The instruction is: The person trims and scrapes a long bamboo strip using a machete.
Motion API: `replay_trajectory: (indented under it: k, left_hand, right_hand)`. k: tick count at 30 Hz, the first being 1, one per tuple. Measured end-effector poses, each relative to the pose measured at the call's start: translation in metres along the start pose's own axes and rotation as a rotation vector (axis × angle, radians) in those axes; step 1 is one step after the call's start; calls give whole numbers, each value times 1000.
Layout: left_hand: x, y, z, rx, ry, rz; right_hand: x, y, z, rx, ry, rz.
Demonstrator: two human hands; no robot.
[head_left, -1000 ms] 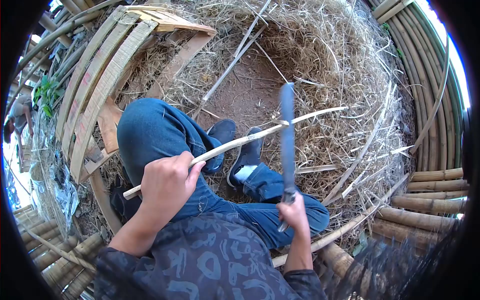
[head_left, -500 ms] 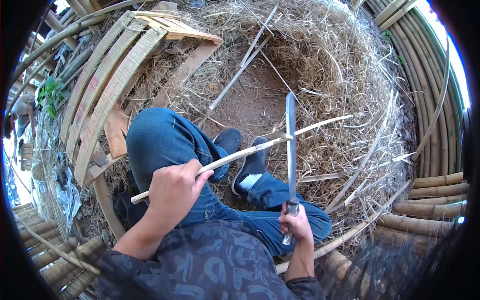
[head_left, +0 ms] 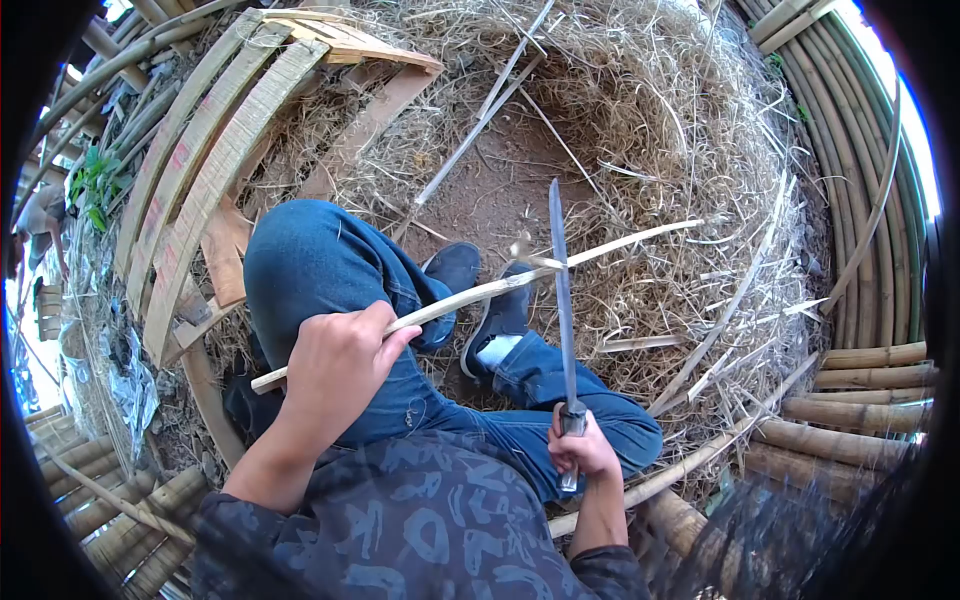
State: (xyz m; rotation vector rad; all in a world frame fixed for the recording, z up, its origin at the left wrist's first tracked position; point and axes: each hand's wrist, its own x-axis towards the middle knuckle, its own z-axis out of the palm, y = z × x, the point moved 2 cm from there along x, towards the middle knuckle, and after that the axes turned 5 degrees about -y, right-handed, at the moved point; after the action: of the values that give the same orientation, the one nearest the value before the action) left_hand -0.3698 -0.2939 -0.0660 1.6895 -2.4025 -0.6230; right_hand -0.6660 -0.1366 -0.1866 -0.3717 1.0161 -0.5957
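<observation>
My left hand (head_left: 345,365) is wrapped round a long pale bamboo strip (head_left: 470,296), near its lower left end. The strip slants across my lap, rising toward the right over the shavings. In my right hand (head_left: 583,447) is a long machete (head_left: 562,290), gripped by its handle with the blade pointing up and away from me. The blade crosses the strip beyond its middle, where a curled sliver (head_left: 530,255) stands up from the wood.
A slatted wooden crate (head_left: 215,150) lies tilted at the left. Pale shavings (head_left: 680,130) cover much of the ground, with loose strips (head_left: 485,120) among them. Bamboo poles (head_left: 850,180) line the right side. Another person (head_left: 42,215) is at the far left edge.
The machete has shifted slightly left along the strip, and its blade has turned to a narrower view. A sliver now curls up beside it. My left hand keeps its hold.
</observation>
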Motion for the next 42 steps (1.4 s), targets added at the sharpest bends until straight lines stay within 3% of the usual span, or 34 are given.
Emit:
replay_trajectory:
  k: [1, 3, 5, 9, 15, 17, 19, 21, 24, 25, 27, 29, 31, 35, 36, 37, 42]
  left_hand:
    - [1, 0, 0, -14, 5, 7]
    - [1, 1, 0, -32, 14, 2]
    - [0, 3, 0, 27, -34, -70]
    - [2, 5, -3, -16, -49, -59]
    - [2, -1, -5, -55, -92, -8]
    - [4, -1, -4, -71, -77, 15]
    - [4, -4, -5, -96, -65, 22]
    - [5, -5, -5, -119, -53, 29]
    - [4, -8, -4, -141, -54, 27]
    - [4, -7, -4, -130, -63, 31]
    - [1, -8, -6, -119, -71, 29]
    - [4, -11, -6, -100, -101, 40]
    - [7, -9, -8, -136, -84, 50]
    - [6, -4, -4, -147, -56, 49]
    - [5, -5, -6, -143, -50, 47]
    - [5, -7, -8, -124, -79, 53]
    - [7, -11, -8, -126, -109, 59]
  right_hand:
    - [-1, 0, 2, 276, -221, -8]
    - [-5, -5, 8, 211, -182, -16]
    - [-7, -20, 9, -152, 209, -94]
    - [2, -19, 7, 3, 417, -208]
    - [7, -14, -13, -136, 710, -185]
    - [6, -11, -10, -177, 707, -158]
    - [6, -10, 8, -527, 445, -119]
    - [1, -15, 29, -420, 383, -70]
    - [2, -27, 0, -362, 488, -92]
    - [9, -24, -2, -212, 475, -116]
    - [15, -13, 8, -362, 520, -127]
    - [7, -8, 31, -511, 328, -93]
    - [2, -20, 24, -448, 403, -15]
    - [19, -15, 15, -185, 481, -138]
    - [17, -14, 18, -240, 430, -108]
    - [15, -10, 21, -508, 367, -91]
    - [11, -12, 29, -325, 290, -8]
